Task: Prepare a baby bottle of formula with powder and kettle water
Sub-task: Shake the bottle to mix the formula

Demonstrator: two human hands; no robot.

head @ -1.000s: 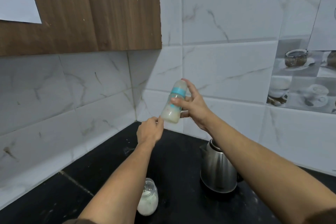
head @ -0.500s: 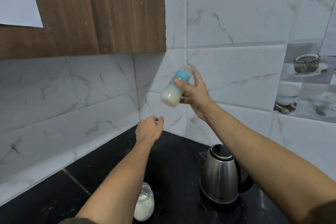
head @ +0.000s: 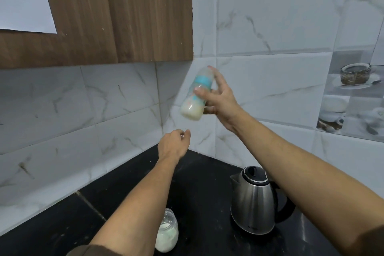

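Bottle (head: 202, 81) aloft near cabinet (head: 145, 16) corner

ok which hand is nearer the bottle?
Right. The right hand grips the bottle, tilted in the air; the left hand is below it, apart, holding nothing.

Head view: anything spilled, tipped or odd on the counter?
Nothing stands out. The baby bottle is tilted only because the right hand holds it aloft; the kettle and powder jar stand upright on the black counter, with no spill visible.

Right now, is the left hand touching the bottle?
No, the left hand hangs below the bottle, apart; the right hand grips it.
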